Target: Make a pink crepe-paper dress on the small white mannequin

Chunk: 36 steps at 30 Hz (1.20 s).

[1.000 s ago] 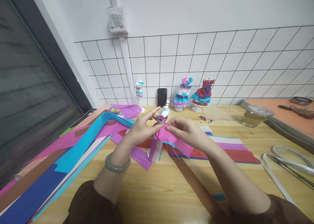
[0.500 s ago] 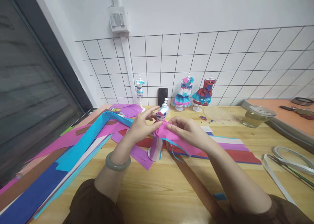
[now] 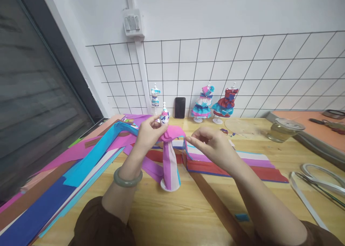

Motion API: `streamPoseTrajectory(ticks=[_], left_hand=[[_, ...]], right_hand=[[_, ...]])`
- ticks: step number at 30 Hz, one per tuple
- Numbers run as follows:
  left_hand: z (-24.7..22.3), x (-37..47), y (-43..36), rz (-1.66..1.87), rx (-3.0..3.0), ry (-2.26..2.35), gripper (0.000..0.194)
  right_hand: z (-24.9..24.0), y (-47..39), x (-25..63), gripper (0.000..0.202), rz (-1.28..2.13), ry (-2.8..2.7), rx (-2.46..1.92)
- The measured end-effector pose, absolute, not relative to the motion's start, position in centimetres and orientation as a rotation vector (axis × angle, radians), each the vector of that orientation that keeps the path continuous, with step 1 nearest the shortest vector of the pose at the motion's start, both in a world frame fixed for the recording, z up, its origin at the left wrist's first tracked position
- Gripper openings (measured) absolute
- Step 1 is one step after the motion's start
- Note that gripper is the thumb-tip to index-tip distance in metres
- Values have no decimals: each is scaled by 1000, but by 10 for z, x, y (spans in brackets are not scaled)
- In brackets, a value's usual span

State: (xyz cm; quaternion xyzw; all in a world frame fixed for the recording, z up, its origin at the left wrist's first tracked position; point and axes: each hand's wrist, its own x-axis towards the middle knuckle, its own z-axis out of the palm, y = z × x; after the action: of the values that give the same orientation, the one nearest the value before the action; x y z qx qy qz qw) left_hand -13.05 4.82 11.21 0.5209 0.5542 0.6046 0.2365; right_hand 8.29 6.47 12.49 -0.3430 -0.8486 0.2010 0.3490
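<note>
A small dress form (image 3: 164, 118) stands mid-table on a round white base, its lower part wrapped in a purple and white striped skirt (image 3: 170, 165). Pink crepe paper (image 3: 174, 132) with a blue edge is gathered at its waist. My left hand (image 3: 151, 131) is closed round the form's waist from the left, thumb on the pink paper. At the right end of that paper, my right hand (image 3: 207, 141) has thumb and index finger together at the blue edge.
Long crepe strips (image 3: 88, 156) cover the left side; more strips (image 3: 237, 167) lie right of the form. Behind stand dressed forms (image 3: 202, 104) and a black phone (image 3: 180, 107). A cup (image 3: 285, 129) and white ribbon (image 3: 309, 199) are at right.
The form has tilted upright and shifted left with my left hand. My right hand has moved away from the waist, and the pink paper now curves shorter round the form.
</note>
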Motion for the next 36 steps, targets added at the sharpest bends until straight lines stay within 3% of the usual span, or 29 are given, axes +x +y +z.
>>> streamPoseTrajectory(ticks=[5,11,23,33,36], left_hand=[[119,-130,43,1681,1401,1698,52],[126,-126,37,1671,1439,1816,51],[122,-132,40,1683,1415,1860,52],[121,-143,42,1685,1482,1970,47],[119,-143,43,1672,1479,1872,53]], right_hand=[[120,58,77,40,613,-2458,-1133],[105,63,61,48,795,-2388,-1163],[103,66,61,25,970,-2268,-1059],[126,73,91,26,1647,-2202,-718],[131,65,97,23,1757,-2416,-616]])
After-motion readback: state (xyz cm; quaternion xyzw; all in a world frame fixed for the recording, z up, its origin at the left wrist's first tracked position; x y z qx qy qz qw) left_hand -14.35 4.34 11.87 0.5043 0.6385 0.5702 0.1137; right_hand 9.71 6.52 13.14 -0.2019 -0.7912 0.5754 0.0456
